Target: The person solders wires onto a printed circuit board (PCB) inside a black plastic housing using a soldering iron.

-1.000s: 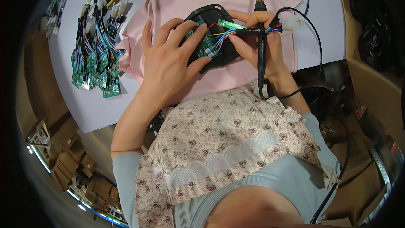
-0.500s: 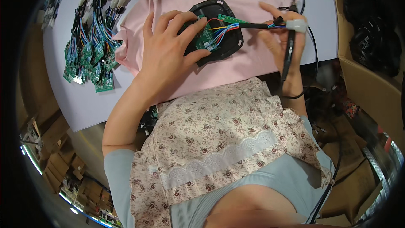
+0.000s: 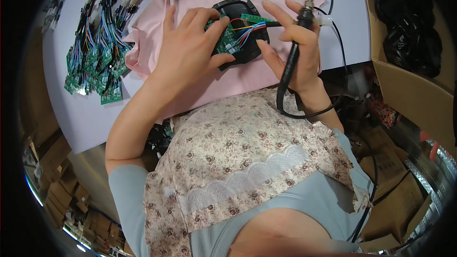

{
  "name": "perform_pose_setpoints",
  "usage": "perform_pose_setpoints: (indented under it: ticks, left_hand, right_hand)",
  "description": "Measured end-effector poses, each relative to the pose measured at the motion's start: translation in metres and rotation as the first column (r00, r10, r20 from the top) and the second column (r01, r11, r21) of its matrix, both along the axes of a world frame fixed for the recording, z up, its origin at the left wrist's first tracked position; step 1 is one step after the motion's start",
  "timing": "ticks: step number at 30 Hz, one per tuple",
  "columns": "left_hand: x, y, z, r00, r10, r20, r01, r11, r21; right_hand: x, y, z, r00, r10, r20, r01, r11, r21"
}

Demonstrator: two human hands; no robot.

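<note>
A black plastic housing point(image 3: 253, 50) lies on a pink cloth point(image 3: 200, 90). Inside it are a green circuit board point(image 3: 227, 42) and a narrow green strip board point(image 3: 256, 18). My left hand point(image 3: 190, 43) grips the circuit board between thumb and fingertips, its other fingers spread. Coloured wires point(image 3: 250, 33) run right from the board into a black sleeve, passing behind my right hand point(image 3: 302, 50). That hand holds a soldering iron point(image 3: 296, 43) between its fingers, the metal tip pointing up and away. A white connector point(image 3: 325, 20) shows just past those fingers.
Several wired green circuit boards point(image 3: 97, 62) lie heaped on the white table point(image 3: 57, 71) at left. An open cardboard box point(image 3: 414, 85) holding black housings point(image 3: 412, 47) stands at right. The iron's black cable point(image 3: 343, 52) loops around my right wrist.
My right hand has shifted left toward the housing and come away from the white connector. The soldering iron has swung left with it. My left hand stays on the circuit board.
</note>
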State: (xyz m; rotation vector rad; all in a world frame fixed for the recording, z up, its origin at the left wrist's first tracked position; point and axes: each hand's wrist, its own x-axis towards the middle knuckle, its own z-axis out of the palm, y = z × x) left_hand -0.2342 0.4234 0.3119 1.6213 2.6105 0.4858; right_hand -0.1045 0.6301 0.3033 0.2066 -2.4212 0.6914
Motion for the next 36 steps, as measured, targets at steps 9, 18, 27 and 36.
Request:
perform_pose_setpoints:
  ticks: [9,18,27,36]
  left_hand:
    - [-0.006,-0.001,0.005,0.999,-0.052,0.005,0.053,0.995,-0.081]
    - [-0.010,0.000,0.007,0.996,-0.090,-0.014,0.089,0.994,-0.059]
    - [-0.014,0.001,0.011,0.991,-0.119,0.055,0.121,0.991,-0.053]
    - [-0.008,0.005,0.015,0.984,-0.079,0.161,0.083,0.996,-0.021]
  right_hand:
    - [-0.006,-0.003,-0.030,0.999,0.033,-0.026,-0.034,0.998,-0.051]
    - [-0.003,-0.001,-0.037,0.999,0.004,-0.035,-0.007,0.996,-0.084]
    - [-0.008,0.003,-0.031,0.995,0.014,-0.097,-0.019,0.999,-0.045]
    - [0.002,0.000,-0.036,0.989,-0.018,-0.145,0.028,0.997,0.066]
